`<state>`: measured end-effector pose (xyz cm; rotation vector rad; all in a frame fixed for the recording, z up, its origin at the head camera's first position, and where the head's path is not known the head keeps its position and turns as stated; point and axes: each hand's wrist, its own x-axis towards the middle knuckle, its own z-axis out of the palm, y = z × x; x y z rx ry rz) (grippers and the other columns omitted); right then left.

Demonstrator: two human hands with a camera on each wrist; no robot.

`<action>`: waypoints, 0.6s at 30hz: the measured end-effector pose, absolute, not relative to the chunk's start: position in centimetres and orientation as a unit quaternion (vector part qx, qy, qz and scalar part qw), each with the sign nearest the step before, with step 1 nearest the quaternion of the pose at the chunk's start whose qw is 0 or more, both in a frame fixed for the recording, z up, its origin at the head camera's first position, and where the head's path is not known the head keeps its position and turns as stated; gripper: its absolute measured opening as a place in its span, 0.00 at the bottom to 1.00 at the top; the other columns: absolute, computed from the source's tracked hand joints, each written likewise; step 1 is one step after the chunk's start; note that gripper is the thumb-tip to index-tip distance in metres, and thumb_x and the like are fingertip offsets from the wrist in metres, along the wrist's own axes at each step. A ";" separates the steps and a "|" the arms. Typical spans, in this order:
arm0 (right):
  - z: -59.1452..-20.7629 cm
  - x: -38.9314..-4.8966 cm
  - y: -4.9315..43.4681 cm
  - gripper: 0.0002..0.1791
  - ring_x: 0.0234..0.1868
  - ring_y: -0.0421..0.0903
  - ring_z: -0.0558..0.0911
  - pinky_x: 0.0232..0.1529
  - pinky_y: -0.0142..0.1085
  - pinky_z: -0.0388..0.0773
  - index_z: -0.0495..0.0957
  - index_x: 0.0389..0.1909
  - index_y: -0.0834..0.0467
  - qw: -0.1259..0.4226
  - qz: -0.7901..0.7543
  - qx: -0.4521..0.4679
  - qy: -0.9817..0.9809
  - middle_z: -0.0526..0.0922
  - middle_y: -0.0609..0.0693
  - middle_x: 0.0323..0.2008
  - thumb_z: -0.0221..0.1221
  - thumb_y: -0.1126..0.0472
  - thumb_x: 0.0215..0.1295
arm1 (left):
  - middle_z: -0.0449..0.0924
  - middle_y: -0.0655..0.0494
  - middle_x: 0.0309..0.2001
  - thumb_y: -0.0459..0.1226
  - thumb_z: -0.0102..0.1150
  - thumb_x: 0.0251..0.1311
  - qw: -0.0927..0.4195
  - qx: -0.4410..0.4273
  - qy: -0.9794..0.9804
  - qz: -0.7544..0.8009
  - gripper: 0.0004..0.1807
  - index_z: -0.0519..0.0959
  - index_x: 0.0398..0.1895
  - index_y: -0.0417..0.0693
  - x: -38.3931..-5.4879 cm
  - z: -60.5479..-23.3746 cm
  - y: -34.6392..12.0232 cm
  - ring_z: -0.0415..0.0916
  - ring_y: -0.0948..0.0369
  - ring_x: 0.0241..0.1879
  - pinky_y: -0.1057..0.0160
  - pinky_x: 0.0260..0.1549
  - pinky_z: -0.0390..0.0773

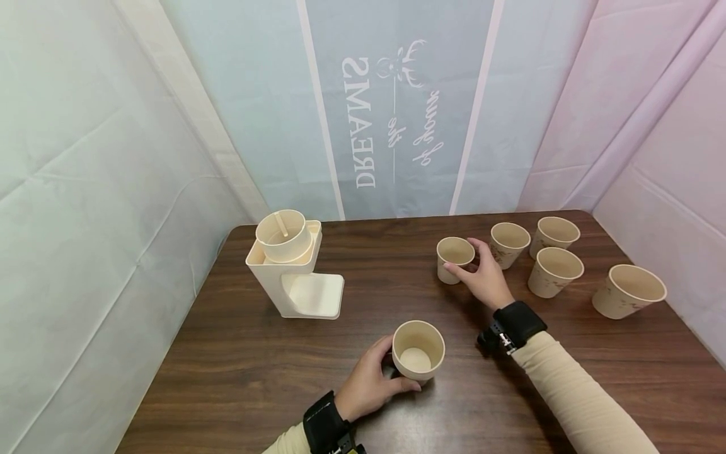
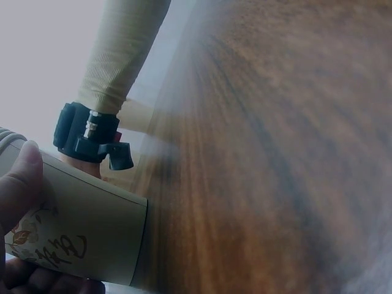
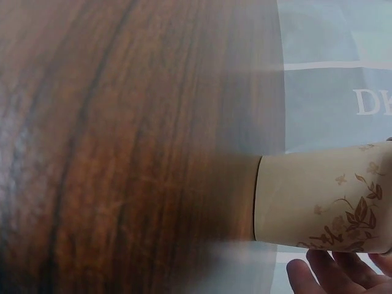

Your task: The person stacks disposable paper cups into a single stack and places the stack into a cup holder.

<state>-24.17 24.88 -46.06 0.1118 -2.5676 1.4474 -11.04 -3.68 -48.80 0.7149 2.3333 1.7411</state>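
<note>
My left hand grips a beige paper cup near the table's front, fingers and thumb on opposite sides. In the left wrist view this patterned paper cup shows several rim lines close together at its mouth. Farther back, my right hand holds another paper cup between thumb and fingers. A brown leaf print decorates that cup in the right wrist view. Just right of this hand stands a third paper cup, upright.
Several more upright paper cups, including one near cup and one far-right cup, stand on the dark wooden table. At the back left is a cream stand with a round container on top. Curtains hang behind.
</note>
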 end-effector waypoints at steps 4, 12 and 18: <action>-46.0 -24.0 24.9 0.46 0.59 0.61 0.77 0.54 0.40 0.78 0.53 0.76 0.66 0.097 0.480 0.037 -0.871 0.68 0.67 0.63 0.67 0.52 0.68 | 0.78 0.56 0.59 0.38 0.82 0.47 0.073 0.238 0.777 0.578 0.41 0.73 0.67 0.52 -11.0 -48.8 -3.7 0.75 0.59 0.58 0.60 0.61 0.75; -45.9 -23.9 24.9 0.45 0.57 0.60 0.77 0.46 0.21 0.71 0.54 0.75 0.66 0.104 0.482 0.041 -0.869 0.69 0.66 0.62 0.68 0.52 0.68 | 0.78 0.56 0.59 0.37 0.82 0.47 0.073 0.237 0.778 0.577 0.41 0.73 0.67 0.52 -11.0 -48.7 -3.7 0.75 0.59 0.58 0.60 0.61 0.75; -45.9 -23.7 24.9 0.44 0.55 0.60 0.78 0.42 0.18 0.70 0.55 0.74 0.66 0.104 0.482 0.041 -0.869 0.69 0.67 0.61 0.67 0.53 0.68 | 0.78 0.56 0.59 0.37 0.82 0.47 0.073 0.236 0.779 0.577 0.41 0.73 0.67 0.51 -11.0 -48.7 -3.7 0.75 0.60 0.58 0.60 0.61 0.74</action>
